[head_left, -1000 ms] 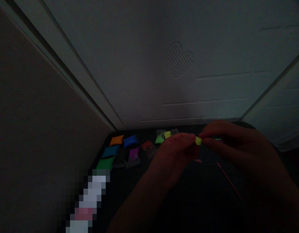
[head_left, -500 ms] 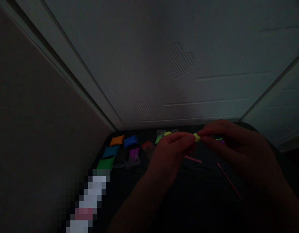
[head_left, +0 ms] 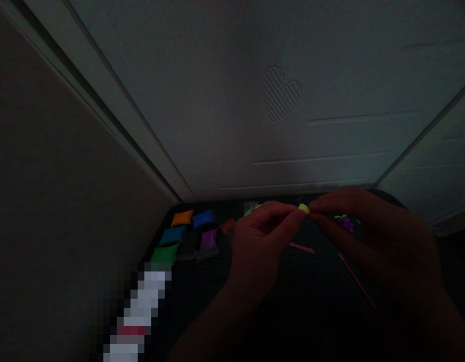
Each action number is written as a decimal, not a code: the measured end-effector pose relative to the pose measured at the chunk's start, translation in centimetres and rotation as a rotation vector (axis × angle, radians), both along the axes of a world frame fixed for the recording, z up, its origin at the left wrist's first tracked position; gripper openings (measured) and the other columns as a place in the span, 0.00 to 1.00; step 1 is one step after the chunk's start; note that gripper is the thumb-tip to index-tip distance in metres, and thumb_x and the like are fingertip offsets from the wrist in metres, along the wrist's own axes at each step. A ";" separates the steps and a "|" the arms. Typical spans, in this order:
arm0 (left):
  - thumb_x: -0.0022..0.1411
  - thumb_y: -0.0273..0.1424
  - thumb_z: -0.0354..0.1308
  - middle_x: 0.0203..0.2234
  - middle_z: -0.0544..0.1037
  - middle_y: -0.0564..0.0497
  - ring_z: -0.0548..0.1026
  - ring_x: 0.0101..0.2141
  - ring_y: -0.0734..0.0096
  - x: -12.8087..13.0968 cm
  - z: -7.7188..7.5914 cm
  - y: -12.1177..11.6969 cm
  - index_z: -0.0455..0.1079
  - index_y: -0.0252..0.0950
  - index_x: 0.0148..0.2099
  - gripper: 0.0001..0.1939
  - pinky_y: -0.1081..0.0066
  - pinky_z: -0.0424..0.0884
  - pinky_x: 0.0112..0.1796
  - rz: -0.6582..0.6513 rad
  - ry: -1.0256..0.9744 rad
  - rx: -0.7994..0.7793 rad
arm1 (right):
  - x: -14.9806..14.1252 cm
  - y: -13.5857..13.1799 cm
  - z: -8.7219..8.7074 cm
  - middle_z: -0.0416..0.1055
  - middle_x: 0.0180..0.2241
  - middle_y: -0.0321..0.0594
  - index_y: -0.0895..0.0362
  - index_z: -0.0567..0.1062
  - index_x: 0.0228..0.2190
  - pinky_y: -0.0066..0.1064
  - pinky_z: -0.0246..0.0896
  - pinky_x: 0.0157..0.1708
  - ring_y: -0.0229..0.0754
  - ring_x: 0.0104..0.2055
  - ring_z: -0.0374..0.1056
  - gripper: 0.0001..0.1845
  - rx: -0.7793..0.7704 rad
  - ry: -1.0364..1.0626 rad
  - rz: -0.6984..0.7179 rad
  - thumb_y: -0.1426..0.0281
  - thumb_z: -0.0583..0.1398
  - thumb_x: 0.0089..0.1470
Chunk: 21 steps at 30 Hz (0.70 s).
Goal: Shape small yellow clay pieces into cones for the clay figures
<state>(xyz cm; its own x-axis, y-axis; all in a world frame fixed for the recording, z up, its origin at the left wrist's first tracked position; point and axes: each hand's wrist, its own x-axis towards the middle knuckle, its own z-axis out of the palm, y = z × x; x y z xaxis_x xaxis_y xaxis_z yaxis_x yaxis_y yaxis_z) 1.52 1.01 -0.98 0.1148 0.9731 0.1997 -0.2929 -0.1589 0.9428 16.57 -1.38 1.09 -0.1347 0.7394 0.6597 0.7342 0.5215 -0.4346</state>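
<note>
Between my two hands is a small lump of yellow modelling clay [head_left: 303, 207], held above the dark table. My left hand [head_left: 260, 241] pinches its left side with thumb and fingers. From the right, the thumb and fingertips of my right hand [head_left: 371, 226] close on its other side. Beyond my right hand lies a cluster of small purple clay balls with green bits [head_left: 345, 223], partly covered by that hand. Below the clay, a flat pink modelling tool [head_left: 302, 248] lies on the table, one end hidden behind my left hand. A thin pink stick tool [head_left: 356, 281] rests farther right.
Packets of clay lie at the table's left: orange [head_left: 182, 218], blue [head_left: 203, 219], teal [head_left: 172, 235], green [head_left: 164, 254] and purple [head_left: 208, 241]. A red packet [head_left: 228, 225] is partly behind my left hand. A pale panel with embossed hearts [head_left: 281, 94] stands at the table's back edge.
The yellow clay has moved slightly up and left and been turned between my fingertips. My left hand has rotated, its thumb now nearer the top. More of the purple cluster shows.
</note>
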 end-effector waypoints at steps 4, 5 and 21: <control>0.54 0.29 0.63 0.26 0.76 0.56 0.71 0.30 0.76 -0.1 0.1 -0.2 0.76 0.41 0.30 0.02 0.75 0.66 0.33 0.041 0.047 0.051 | -0.1 -0.1 0.0 0.74 0.35 0.33 0.50 0.73 0.35 0.29 0.61 0.37 0.37 0.37 0.69 0.05 0.010 -0.024 -0.015 0.70 0.60 0.54; 0.54 0.29 0.63 0.26 0.76 0.56 0.71 0.30 0.76 -0.1 0.2 -0.3 0.77 0.41 0.30 0.02 0.75 0.66 0.33 0.046 0.053 0.057 | -0.2 -0.1 0.0 0.74 0.35 0.33 0.50 0.73 0.35 0.29 0.61 0.37 0.37 0.37 0.69 0.05 0.007 -0.018 -0.011 0.71 0.60 0.54; 0.56 0.30 0.62 0.27 0.76 0.58 0.71 0.30 0.79 -0.1 -0.1 -0.3 0.76 0.42 0.32 0.02 0.77 0.67 0.35 0.096 0.122 0.189 | -0.3 -0.1 -0.1 0.74 0.34 0.34 0.52 0.74 0.35 0.29 0.62 0.35 0.37 0.36 0.69 0.07 0.116 -0.015 -0.030 0.72 0.62 0.52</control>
